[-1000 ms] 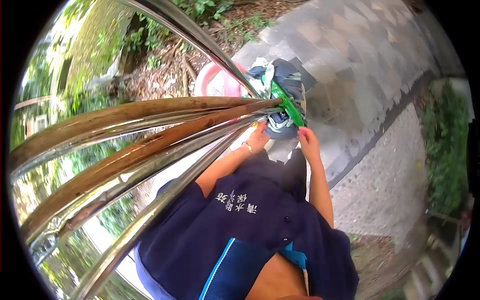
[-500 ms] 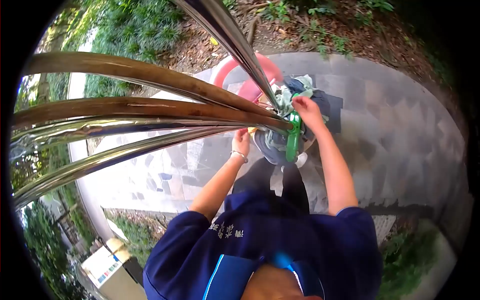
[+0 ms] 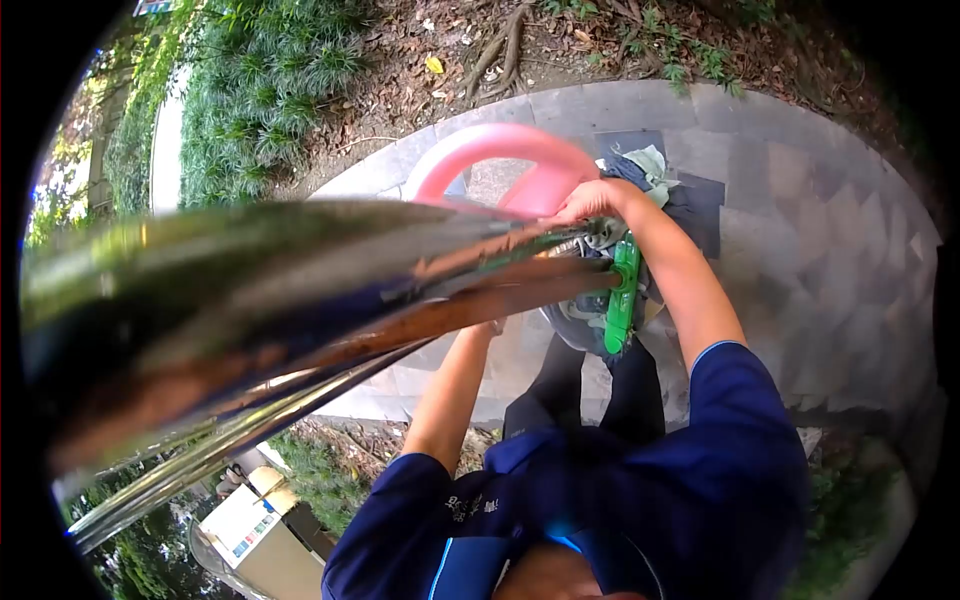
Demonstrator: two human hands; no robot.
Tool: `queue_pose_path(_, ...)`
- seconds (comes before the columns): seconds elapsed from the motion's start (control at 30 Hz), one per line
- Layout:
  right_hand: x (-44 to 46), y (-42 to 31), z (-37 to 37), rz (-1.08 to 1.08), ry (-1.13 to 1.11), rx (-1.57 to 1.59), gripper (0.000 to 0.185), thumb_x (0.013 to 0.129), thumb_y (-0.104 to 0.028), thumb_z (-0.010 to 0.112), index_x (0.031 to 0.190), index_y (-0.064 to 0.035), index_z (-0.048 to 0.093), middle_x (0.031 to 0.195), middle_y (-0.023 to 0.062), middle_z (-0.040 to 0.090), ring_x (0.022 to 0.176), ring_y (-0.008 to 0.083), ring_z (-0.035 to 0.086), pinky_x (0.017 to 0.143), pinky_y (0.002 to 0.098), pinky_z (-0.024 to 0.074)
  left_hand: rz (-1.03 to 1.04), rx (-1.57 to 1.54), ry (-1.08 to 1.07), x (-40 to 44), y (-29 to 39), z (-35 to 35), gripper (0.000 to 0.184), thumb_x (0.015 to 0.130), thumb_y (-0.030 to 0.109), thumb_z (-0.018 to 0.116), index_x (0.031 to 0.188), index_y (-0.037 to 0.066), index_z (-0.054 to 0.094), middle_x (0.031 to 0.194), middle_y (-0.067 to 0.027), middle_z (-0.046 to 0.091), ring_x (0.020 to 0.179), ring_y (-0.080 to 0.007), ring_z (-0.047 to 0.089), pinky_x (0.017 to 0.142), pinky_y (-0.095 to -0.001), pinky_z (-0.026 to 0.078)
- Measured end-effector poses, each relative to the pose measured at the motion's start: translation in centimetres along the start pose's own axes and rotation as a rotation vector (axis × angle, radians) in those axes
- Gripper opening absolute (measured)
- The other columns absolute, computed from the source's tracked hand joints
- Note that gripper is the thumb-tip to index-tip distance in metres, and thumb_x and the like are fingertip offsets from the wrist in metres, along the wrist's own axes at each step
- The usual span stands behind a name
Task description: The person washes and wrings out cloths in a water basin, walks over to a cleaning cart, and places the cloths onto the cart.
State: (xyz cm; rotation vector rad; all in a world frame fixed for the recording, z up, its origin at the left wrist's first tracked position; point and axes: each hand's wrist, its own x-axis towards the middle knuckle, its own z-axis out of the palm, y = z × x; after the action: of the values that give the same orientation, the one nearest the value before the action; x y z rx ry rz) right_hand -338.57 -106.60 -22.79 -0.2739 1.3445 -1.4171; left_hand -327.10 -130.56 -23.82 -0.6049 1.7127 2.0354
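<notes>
A bundle of long metal and brown poles [image 3: 400, 310] runs from the left towards the middle, very near the camera and partly blurred. My right hand [image 3: 588, 200] is closed on the bundle's far end, beside a pink ring-shaped object [image 3: 500, 140]. Below the bundle, only the edge of my left hand [image 3: 495, 326] shows; its fingers are hidden behind the poles. A green plastic piece [image 3: 622, 300] sits at the end of a brown pole. Grey and pale green cloths [image 3: 650, 170] lie around and beyond it.
Stone paving [image 3: 790, 240] surrounds the items. Leaf litter with roots [image 3: 440, 90] borders the paving at the top, and grassy plants [image 3: 260, 80] grow at the upper left. A beige box-like structure [image 3: 262, 550] stands at the lower left.
My right hand has moved left from above the green piece onto the poles. The poles now loom larger near the camera. My left hand's fingers have gone out of sight behind them.
</notes>
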Motion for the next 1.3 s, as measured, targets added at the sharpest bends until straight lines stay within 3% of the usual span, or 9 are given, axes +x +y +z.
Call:
queue_pose_path(0.1,2.9,0.9,0.2,0.000,-0.210,-0.073,0.040,0.072,-0.029,0.055,0.105,-0.0069,0.051,0.097,0.0018,0.054,0.085,0.0059,0.048,0.072,0.0223,0.0382,0.057,0.122,0.024,0.0,-0.6,0.9,0.031,0.076,0.024,0.053,0.098,0.003,0.050,0.093,-0.0035,0.049,0.088,-0.0130,0.044,0.073,-0.0252,0.039)
queue_pose_path(0.27,0.1,-2.8,0.6,0.021,-0.258,-0.183,0.037,0.075,-0.027,0.051,0.104,-0.0052,0.051,0.096,0.0027,0.056,0.082,0.0062,0.052,0.070,0.0189,0.0391,0.152,0.284,0.039,0.7,-1.4,2.7,0.031,0.077,0.024,0.053,0.099,0.003,0.049,0.094,-0.0038,0.049,0.088,-0.0131,0.044,0.073,-0.0253,0.039)
queue_pose_path(0.33,5.9,6.6,-2.6,0.049,-0.211,0.086,0.029,0.079,-0.021,0.048,0.051,-0.0139,0.043,0.045,-0.0069,0.038,0.043,0.0004,0.031,0.046,0.0183,0.0267,0.187,0.333,0.037,1.0,-1.5,3.4,0.031,0.077,0.024,0.052,0.099,0.003,0.049,0.094,-0.0039,0.049,0.088,-0.0131,0.044,0.073,-0.0253,0.039)
queue_pose_path(0.47,1.6,0.1,-0.2,-0.019,-0.311,0.178,0.025,0.069,-0.018,0.061,0.090,-0.0035,0.059,0.091,0.0068,0.058,0.079,0.0098,0.054,0.070,0.0196,0.0403,0.241,0.404,0.038,1.7,-2.0,4.4,0.031,0.077,0.024,0.052,0.099,0.003,0.049,0.094,-0.0041,0.049,0.088,-0.0132,0.044,0.074,-0.0254,0.039)
queue_pose_path(0.57,3.4,0.9,-0.4,-0.082,-0.167,-0.321,0.027,0.066,-0.023,0.064,0.087,-0.0079,0.060,0.087,0.0044,0.059,0.077,0.0115,0.054,0.069,0.0223,0.0409,0.284,0.446,0.038,2.6,-1.7,5.0,0.031,0.078,0.024,0.051,0.099,0.003,0.049,0.094,-0.0043,0.049,0.088,-0.0132,0.045,0.074,-0.0255,0.038)
queue_pose_path(0.8,7.2,6.3,-0.6,-0.464,0.051,-0.177,0.027,0.066,-0.022,0.063,0.089,-0.0080,0.060,0.081,0.0052,0.060,0.072,0.0130,0.055,0.066,0.0257,0.0425,0.333,0.510,0.034,3.5,-2.0,5.4,0.030,0.078,0.024,0.050,0.100,0.002,0.048,0.094,-0.0047,0.049,0.088,-0.0133,0.045,0.074,-0.0256,0.038)
queue_pose_path(1.0,4.5,1.2,1.1,-0.091,0.077,-0.228,0.035,0.059,-0.027,0.066,0.086,-0.0054,0.060,0.079,0.0072,0.060,0.072,0.0149,0.056,0.064,0.0277,0.0435,0.375,0.551,0.027,3.8,-2.0,5.9,0.030,0.079,0.023,0.049,0.101,0.002,0.047,0.095,-0.0050,0.049,0.088,-0.0134,0.045,0.075,-0.0257,0.038)
queue_pose_path(1.1,7.6,4.8,-0.1,-0.539,0.169,-0.618,0.019,0.062,-0.018,0.061,0.076,-0.0048,0.059,0.071,0.0113,0.057,0.068,0.0196,0.054,0.060,0.0288,0.0421,0.393,0.564,0.023,4.1,-2.0,5.9,0.030,0.079,0.023,0.049,0.101,0.002,0.047,0.095,-0.0052,0.049,0.088,-0.0135,0.045,0.075,-0.0258,0.038)
queue_pose_path(1.3,2.8,3.5,-1.3,-0.195,0.287,-0.081,0.026,0.060,-0.026,0.065,0.076,-0.0070,0.057,0.080,0.0040,0.058,0.074,0.0105,0.052,0.067,0.0232,0.0403,0.419,0.593,0.015,4.0,-2.1,5.7,0.030,0.080,0.023,0.048,0.102,0.002,0.047,0.095,-0.0055,0.049,0.088,-0.0135,0.045,0.075,-0.0259,0.038)
